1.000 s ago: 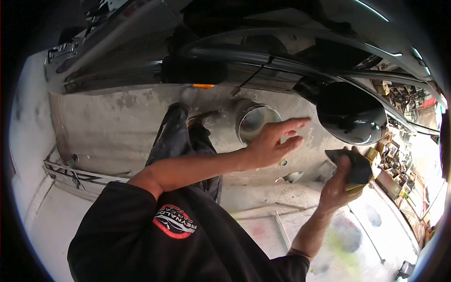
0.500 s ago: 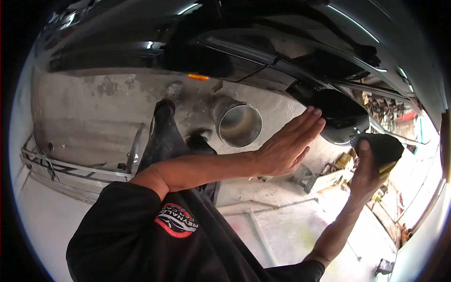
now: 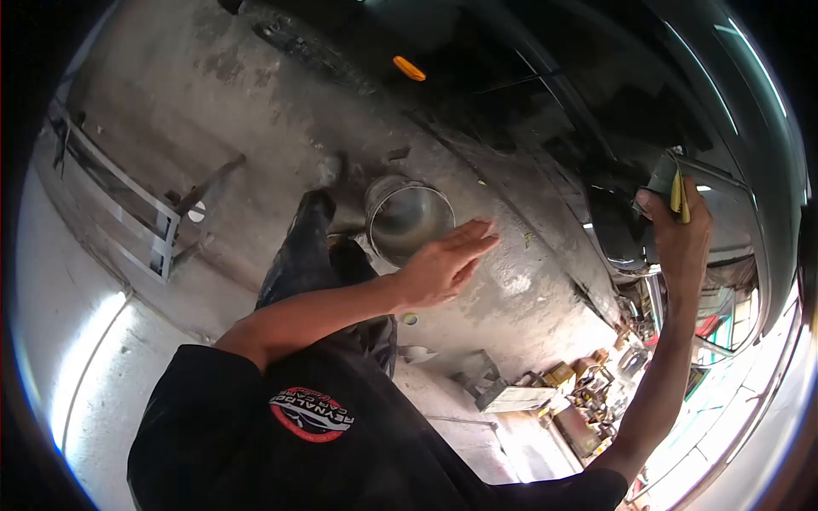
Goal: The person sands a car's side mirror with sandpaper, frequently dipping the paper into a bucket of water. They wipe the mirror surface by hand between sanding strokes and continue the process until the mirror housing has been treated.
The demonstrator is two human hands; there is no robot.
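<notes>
My right hand (image 3: 686,226) is closed around a folded grey-and-yellow cloth (image 3: 679,194), raised against the glossy black car (image 3: 545,111) beside its side mirror (image 3: 615,226). Part of the cloth is hidden behind my fingers. My left hand (image 3: 449,262) hangs in the air with its fingers stretched out, holding nothing. In the view it lies just in front of a round, open bucket (image 3: 411,220) on the floor. An orange side marker (image 3: 410,68) shows on the car's body.
Stained concrete floor (image 3: 528,255) runs under the car. A metal frame (image 3: 119,183) stands at the left. A grey box-like object (image 3: 515,398) and cluttered boxes (image 3: 588,375) lie toward the lower right, near bright light.
My view has turned, so the car now lies more to the upper right. My left hand has left the mirror and come back toward my body. My right hand has moved up with the cloth.
</notes>
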